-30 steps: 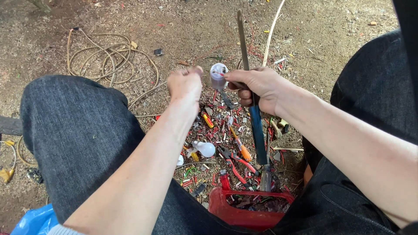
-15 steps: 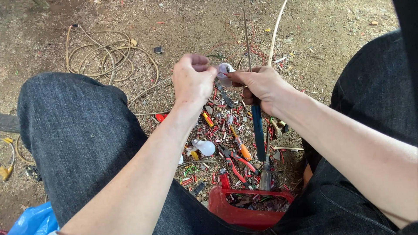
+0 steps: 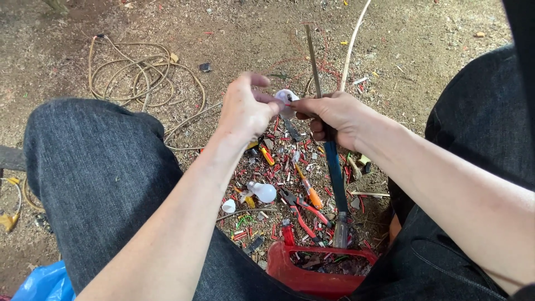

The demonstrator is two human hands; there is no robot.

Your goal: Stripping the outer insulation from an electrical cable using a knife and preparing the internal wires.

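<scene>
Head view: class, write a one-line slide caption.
Both hands, left hand and right hand, pinch a small white part above scattered wire scraps.

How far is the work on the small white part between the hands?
Done: red wire scraps litter the ground. In hand: left hand and right hand pinch a small white round part; the right also grips a long blue-handled tool. Left: a white light bulb lies untouched.

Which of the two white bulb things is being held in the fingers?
The small white bulb piece pinched between left hand and right hand. The other, a whole bulb, lies on the ground.
</scene>
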